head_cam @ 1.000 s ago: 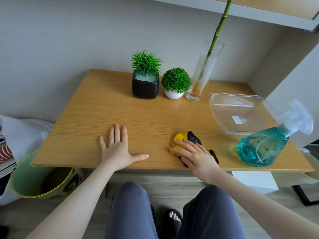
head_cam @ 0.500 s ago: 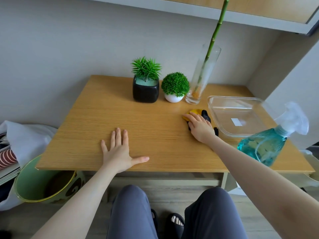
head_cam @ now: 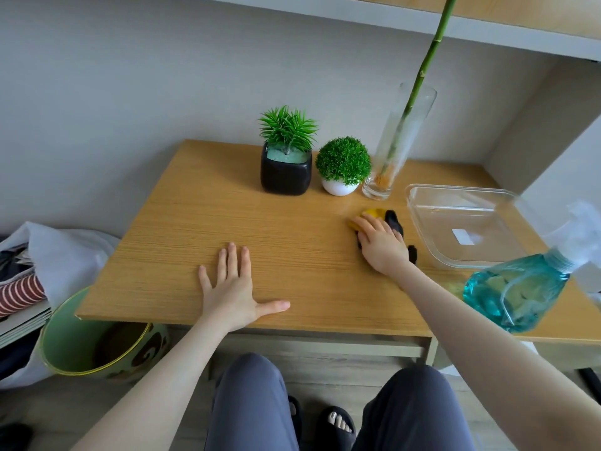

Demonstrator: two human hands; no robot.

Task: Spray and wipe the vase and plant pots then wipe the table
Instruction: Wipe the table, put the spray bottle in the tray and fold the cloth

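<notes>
I count two of my hands on one wooden table (head_cam: 195,222): my left hand (head_cam: 231,289) and my right hand (head_cam: 382,244). There are two plant pots, a black square pot (head_cam: 285,175) and a white round pot (head_cam: 339,187), one glass vase (head_cam: 398,144), one cloth (head_cam: 385,219), one clear tray (head_cam: 461,229), one spray bottle (head_cam: 517,288) and one green bin (head_cam: 78,340)

Head camera (wide-angle) looks forward, down, close over table (head_cam: 292,222)
</notes>
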